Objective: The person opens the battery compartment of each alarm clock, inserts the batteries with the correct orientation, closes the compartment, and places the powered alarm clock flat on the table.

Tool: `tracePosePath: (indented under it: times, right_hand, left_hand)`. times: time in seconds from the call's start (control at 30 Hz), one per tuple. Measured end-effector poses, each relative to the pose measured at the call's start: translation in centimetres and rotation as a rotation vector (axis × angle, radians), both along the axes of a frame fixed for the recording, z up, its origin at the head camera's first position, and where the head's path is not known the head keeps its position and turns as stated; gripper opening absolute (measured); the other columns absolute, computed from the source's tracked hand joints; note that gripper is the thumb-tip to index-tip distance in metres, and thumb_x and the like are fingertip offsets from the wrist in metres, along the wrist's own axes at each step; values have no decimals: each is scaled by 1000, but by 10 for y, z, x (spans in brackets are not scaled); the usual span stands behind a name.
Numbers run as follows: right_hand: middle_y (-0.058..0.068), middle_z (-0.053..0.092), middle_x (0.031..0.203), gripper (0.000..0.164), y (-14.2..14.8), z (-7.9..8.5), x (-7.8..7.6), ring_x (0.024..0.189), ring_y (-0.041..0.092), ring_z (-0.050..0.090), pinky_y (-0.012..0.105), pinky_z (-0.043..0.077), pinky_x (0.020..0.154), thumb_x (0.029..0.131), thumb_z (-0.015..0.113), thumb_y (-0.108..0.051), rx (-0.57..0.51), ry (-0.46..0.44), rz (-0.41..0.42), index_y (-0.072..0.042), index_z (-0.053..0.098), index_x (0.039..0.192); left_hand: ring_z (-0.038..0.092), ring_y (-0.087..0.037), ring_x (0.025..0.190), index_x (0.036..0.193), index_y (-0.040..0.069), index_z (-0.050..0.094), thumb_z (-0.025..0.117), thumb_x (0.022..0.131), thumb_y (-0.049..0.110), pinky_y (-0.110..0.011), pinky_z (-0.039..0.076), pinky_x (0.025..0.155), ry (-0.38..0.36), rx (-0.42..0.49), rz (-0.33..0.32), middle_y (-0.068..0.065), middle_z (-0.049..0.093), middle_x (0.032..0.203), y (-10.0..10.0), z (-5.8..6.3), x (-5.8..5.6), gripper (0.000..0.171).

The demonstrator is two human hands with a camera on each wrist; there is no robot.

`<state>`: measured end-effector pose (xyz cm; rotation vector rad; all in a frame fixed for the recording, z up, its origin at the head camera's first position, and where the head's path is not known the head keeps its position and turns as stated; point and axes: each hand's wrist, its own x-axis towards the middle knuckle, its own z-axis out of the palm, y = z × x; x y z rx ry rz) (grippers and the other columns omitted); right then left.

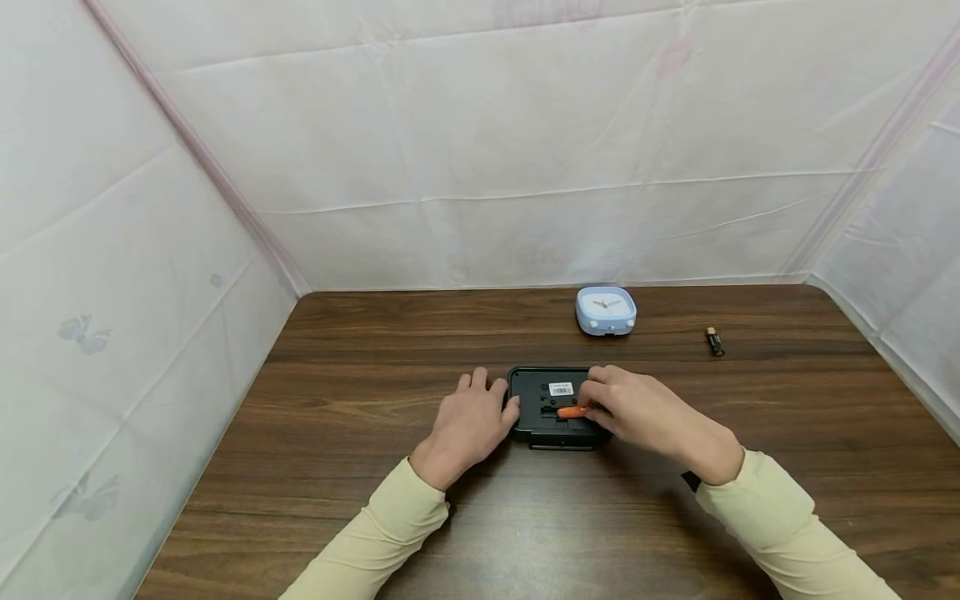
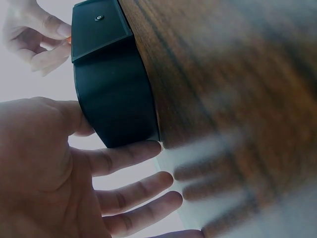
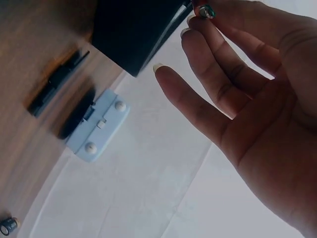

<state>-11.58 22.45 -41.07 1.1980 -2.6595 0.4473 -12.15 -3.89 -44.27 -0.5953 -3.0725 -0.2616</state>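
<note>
A black rectangular device [image 1: 529, 385] lies on the table with its back up, showing a white barcode label and a battery slot. My left hand [image 1: 471, 417] rests at its left end, thumb at the upper edge and index finger along the side. In the left wrist view those fingers [image 2: 126, 157] are straight and spread. Between the thumb and fingers of my right hand [image 1: 630, 406], an orange battery [image 1: 572, 412] is pinched at the slot. One metal end of this battery [image 3: 205, 12] shows in the right wrist view; my fingers cover part of it.
Behind the device stands a light blue alarm clock [image 1: 606, 310]. A black battery with a gold end [image 1: 714, 342] lies further right. In the right wrist view, a thin black piece [image 3: 57, 82] is on the table near the clock. Pale sheeting [image 1: 450, 167] walls the table's back and sides.
</note>
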Motion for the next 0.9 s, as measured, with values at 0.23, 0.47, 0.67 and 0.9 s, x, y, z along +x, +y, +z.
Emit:
tracePosePath:
  times: [0.23, 0.47, 0.67, 0.9]
  right_hand:
    - [-6, 57, 88, 21, -6, -8, -2, 73, 9, 56, 28, 52, 61, 87, 87, -3, 8, 16, -8, -14, 70, 91]
    - [-5, 56, 88, 17, -9, -11, -3, 75, 11, 56, 30, 53, 62, 89, 86, -4, 19, 40, 1, -12, 73, 93]
    - [-4, 58, 89, 17, -10, -15, -4, 78, 13, 61, 31, 55, 65, 88, 87, -3, -10, 46, 7, -13, 74, 92]
    - [-4, 56, 85, 18, -13, -18, -4, 73, 12, 57, 30, 53, 62, 88, 86, -3, -29, 63, -9, -12, 71, 91]
  left_hand:
    - [58, -34, 105, 132, 4, 69, 52, 113, 38, -46, 58, 67, 3, 0, 2, -19, 58, 120, 0, 0, 0, 43]
    - [58, -33, 104, 131, 4, 69, 53, 112, 38, -46, 58, 66, 11, 1, -1, -19, 58, 119, 0, 1, 0, 42]
    - [57, -33, 104, 131, 4, 69, 53, 112, 38, -46, 57, 66, 4, 4, 2, -19, 58, 119, 0, 1, 0, 42]
    - [58, -34, 106, 132, 4, 69, 52, 113, 38, -47, 58, 70, 3, 3, -1, -19, 58, 121, 0, 1, 0, 43]
